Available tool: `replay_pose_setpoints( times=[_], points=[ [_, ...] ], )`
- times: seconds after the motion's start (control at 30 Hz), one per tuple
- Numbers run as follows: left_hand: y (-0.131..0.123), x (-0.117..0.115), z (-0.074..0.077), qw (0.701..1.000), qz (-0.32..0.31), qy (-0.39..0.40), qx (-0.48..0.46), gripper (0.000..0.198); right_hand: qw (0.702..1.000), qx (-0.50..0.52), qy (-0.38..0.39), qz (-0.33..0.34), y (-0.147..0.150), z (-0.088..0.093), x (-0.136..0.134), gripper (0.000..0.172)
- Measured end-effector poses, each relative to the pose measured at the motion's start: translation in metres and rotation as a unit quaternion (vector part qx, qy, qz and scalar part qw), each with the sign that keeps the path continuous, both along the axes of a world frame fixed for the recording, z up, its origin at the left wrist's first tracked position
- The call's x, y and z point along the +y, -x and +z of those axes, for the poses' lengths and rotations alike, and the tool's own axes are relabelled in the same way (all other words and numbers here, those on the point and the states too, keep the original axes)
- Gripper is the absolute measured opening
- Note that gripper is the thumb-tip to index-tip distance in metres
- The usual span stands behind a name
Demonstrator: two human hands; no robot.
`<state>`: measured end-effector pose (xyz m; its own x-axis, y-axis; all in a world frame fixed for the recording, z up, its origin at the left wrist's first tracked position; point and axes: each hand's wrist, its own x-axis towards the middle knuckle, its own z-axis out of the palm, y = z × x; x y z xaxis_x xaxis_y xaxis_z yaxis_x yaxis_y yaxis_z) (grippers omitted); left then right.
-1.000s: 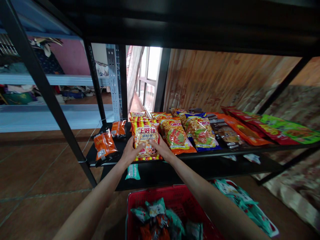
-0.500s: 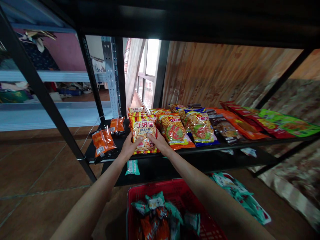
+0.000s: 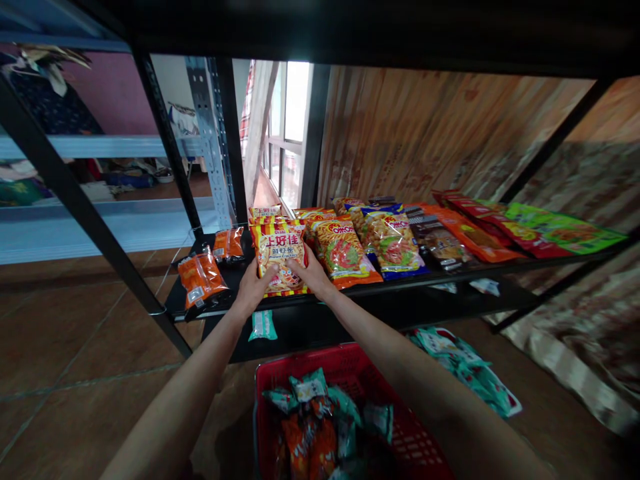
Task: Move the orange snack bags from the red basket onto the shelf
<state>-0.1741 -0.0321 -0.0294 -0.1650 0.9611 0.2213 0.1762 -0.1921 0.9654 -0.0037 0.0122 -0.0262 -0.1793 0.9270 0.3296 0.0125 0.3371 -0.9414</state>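
Fingers of the left hand and right hand are curling partway around the prawn cracker bag, gripping its 2 sides. It is standing near the black shelf's front edge, probably light, slick and crushable; its sides are seemingly offering the safest hold. 2 orange packets are lying leftward.

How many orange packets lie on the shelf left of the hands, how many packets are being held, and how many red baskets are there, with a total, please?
Orange packets: 2
Held prawn cracker packet: 1
Red basket: 1
Total: 4
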Motion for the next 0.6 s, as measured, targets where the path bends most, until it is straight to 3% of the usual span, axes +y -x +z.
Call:
replay_pose_setpoints(
  times=[0.27,0.43,0.6],
  points=[
    [-0.003,-0.001,0.000,1.000,-0.003,-0.001,-0.011,0.062,1.000,0.001,-0.023,-0.013,-0.001,0.004,0.000,0.072],
    [-0.005,0.001,0.002,0.999,-0.018,-0.017,-0.028,0.062,1.000,0.022,-0.009,-0.001,-0.002,0.010,-0.001,0.080],
    [-0.007,0.009,-0.003,0.999,0.007,-0.020,-0.032,0.058,1.000,0.008,0.025,-0.011,-0.002,0.015,0.003,0.080]
  ],
)
